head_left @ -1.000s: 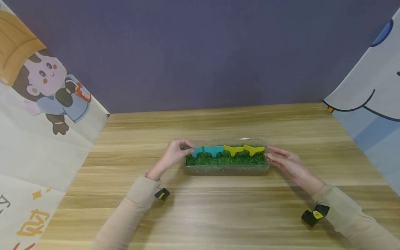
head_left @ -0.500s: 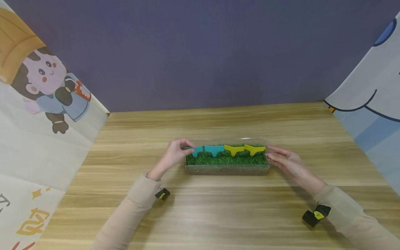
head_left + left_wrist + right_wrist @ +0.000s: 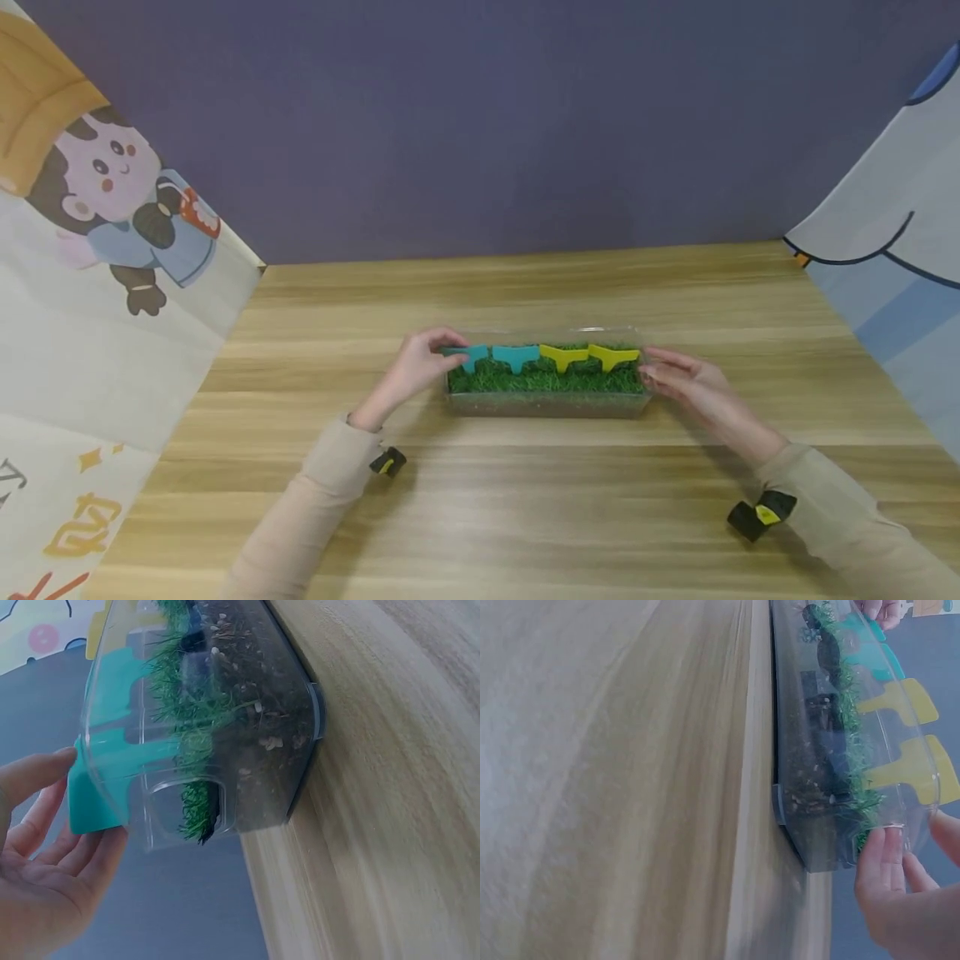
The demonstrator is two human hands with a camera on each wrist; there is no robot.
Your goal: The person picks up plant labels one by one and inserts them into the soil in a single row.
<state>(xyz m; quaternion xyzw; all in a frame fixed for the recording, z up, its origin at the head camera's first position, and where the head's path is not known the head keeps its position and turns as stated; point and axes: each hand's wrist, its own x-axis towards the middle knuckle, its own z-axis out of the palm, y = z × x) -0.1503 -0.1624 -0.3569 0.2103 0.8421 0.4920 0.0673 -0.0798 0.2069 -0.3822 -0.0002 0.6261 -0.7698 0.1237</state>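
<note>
A long clear plastic planter box (image 3: 547,406) stands on the table, filled with dark soil and green grass (image 3: 540,382). Two teal T-shaped plant labels and two yellow ones (image 3: 564,358) stand upright in a row in the grass. At the left end, my left hand (image 3: 414,367) pinches the outermost teal plant label (image 3: 90,799), thumb on one face and fingers on the other. My right hand (image 3: 693,387) holds the box's right end; in the right wrist view its fingers (image 3: 881,859) lie against the end wall, with the thumb by the rim.
The wood-grain table (image 3: 525,500) runs under the box to a dark blue-grey back panel (image 3: 517,133). Printed cartoon sheets flank it on the left (image 3: 97,350) and right (image 3: 892,242). Each wrist carries a small black camera.
Both hands keep their holds, and the box and labels stay put. Only the head view has shifted slightly.
</note>
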